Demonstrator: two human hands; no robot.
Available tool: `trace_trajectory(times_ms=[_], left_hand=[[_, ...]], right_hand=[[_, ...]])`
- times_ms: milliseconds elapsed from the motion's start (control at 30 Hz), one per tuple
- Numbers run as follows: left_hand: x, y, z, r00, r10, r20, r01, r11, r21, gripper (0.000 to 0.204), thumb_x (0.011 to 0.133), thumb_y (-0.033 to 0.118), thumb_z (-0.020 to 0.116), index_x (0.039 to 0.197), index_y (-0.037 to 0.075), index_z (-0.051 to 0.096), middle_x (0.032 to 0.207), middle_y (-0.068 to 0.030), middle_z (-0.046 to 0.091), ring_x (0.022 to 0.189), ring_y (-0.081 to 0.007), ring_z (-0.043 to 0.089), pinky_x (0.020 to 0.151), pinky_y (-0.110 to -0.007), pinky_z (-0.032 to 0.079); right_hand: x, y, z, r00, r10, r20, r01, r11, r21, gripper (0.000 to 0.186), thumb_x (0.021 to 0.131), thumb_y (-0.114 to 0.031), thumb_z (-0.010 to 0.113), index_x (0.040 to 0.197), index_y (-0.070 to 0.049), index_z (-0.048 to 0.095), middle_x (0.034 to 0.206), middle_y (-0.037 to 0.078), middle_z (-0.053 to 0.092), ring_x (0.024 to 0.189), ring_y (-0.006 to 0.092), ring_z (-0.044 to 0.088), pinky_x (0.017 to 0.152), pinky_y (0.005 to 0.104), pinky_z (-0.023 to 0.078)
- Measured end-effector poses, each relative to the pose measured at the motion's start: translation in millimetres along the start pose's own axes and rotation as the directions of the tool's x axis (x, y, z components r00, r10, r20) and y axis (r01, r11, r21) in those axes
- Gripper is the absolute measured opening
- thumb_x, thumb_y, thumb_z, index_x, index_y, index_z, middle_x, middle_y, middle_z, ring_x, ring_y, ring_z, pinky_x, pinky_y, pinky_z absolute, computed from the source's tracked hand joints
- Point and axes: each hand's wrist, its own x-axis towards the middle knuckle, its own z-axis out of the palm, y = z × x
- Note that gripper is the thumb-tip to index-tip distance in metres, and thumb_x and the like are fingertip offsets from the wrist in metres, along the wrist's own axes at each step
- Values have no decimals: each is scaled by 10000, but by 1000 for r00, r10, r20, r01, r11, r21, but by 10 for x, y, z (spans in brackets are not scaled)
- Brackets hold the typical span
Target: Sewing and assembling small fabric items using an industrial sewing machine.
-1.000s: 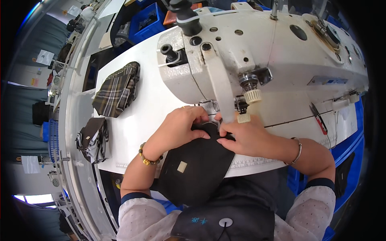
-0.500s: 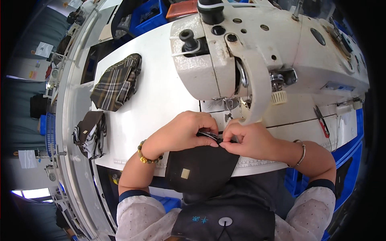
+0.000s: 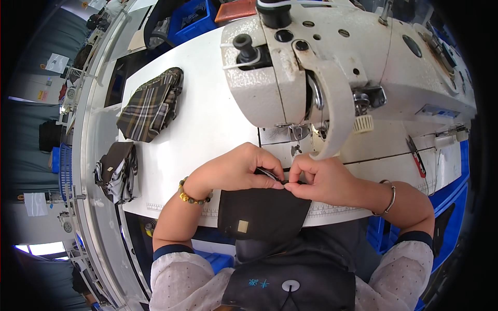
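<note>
A dark fabric piece [image 3: 262, 212] with a small pale label hangs from my fingers over the table's front edge. My left hand [image 3: 246, 168] pinches its upper edge between thumb and fingers. Close beside it, my right hand [image 3: 319, 179] is closed on the same edge, the two thumb tips almost meeting. A lighter strip shows inside the fold under my left fingers. Just beyond my hands stands the white sewing machine [image 3: 290, 88], its presser foot [image 3: 295, 150] apart from the cloth.
A stack of plaid fabric pieces [image 3: 153, 106] lies at the left of the white table [image 3: 207, 78]. Nearer, a bundle of dark and grey pieces [image 3: 116, 173] sits at the table's left edge. Red-handled snips [image 3: 416, 158] lie at right. Blue bins [image 3: 192, 23] stand behind.
The dark fabric piece has swung slightly right and its lower edge has risen a little. My hands keep their pinch on its upper edge, nearly in the same place.
</note>
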Motion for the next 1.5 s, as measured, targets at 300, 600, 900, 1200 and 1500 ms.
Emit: trace_trajectory(times_ms=[300, 600, 900, 1200, 1500], left_hand=[[-72, 68, -81, 999, 35, -3, -35, 997, 69, 180, 800, 55, 793, 968, 2, 753, 817, -81, 728, 733, -124, 638, 687, -266, 497], [-50, 35, -59, 1000, 5, 25, -7, 996, 86, 221, 815, 120, 812, 992, -1, 760, 796, -97, 741, 700, -103, 626, 680, -263, 498], [-35, 40, -54, 1000, 12, 24, -13, 998, 54, 216, 844, 149, 795, 1007, 10, 765, 790, -102, 745, 681, -101, 622, 683, -266, 502], [-32, 33, -45, 1000, -8, 6, 8, 1000, -2, 202, 864, 135, 770, 1019, 6, 762, 819, -107, 752, 720, -102, 651, 709, -257, 513], [-20, -36, -173, 1000, -7, 26, 10, 994, -109, 201, 863, 120, 766, 1010, -17, 763, 854, -85, 764, 764, -105, 666, 745, -243, 514]], right_hand=[[33, 53, -21, 981, 5, 194, -5, 1000, 1, 317, 862, -204, 731, 691, 1, 561, 555, 114, 523, 484, 224, 501, 502, 358, 383], [10, 58, -7, 991, -43, 127, 52, 997, -65, 317, 847, -210, 762, 686, -6, 580, 543, 94, 526, 475, 197, 468, 493, 345, 374], [5, 67, -9, 993, -49, 111, 59, 994, -91, 317, 846, -224, 792, 705, -15, 600, 535, 58, 526, 477, 125, 467, 491, 310, 375], [8, 63, -4, 993, -80, 88, 84, 995, -45, 377, 871, -211, 762, 649, -20, 524, 516, 57, 477, 465, 139, 411, 480, 322, 350], [139, 180, -128, 909, -417, -13, 381, 842, -381, 305, 857, -267, 752, 693, -78, 579, 579, 32, 507, 476, 179, 462, 462, 332, 367]])
